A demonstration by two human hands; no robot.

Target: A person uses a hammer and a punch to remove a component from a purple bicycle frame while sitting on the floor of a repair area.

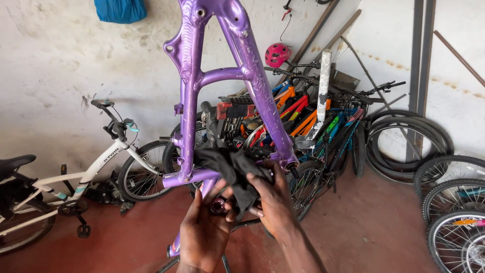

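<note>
Right hand (275, 199) gripping crumpled black rag (235, 169) against glossy purple frame (242, 60); left hand (202, 232) cupped below frame, fingers loose at round shell. Bare red floor (374, 227) right of frame.

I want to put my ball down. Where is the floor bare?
Bare red floor lies between the packed bikes and the loose wheels at right. A smaller patch lies between the white bike and the purple frame. The pile against the wall is crowded.
</note>
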